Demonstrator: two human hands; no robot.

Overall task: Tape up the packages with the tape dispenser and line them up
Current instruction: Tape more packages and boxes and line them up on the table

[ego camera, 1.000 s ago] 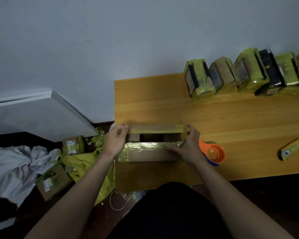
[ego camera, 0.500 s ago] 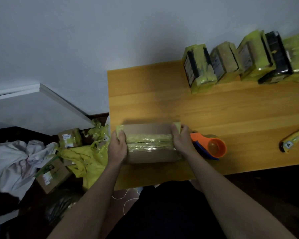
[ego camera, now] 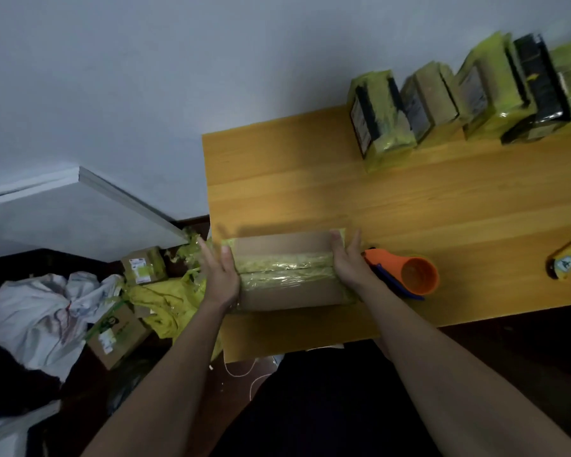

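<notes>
Box (ego camera: 285, 270) lies flat at center of frame, near desk (ego camera: 310, 192) front-left edge, yellow tape along its top seam. Left hand (ego camera: 219, 275) w/ fingers straight, pressed flat vs box's left end; right hand (ego camera: 348, 262) likewise flat vs right end. Orange dispenser (ego camera: 406, 275) just right of right hand. Taped packages (ego camera: 379, 117) stand in a row, upper right.
</notes>
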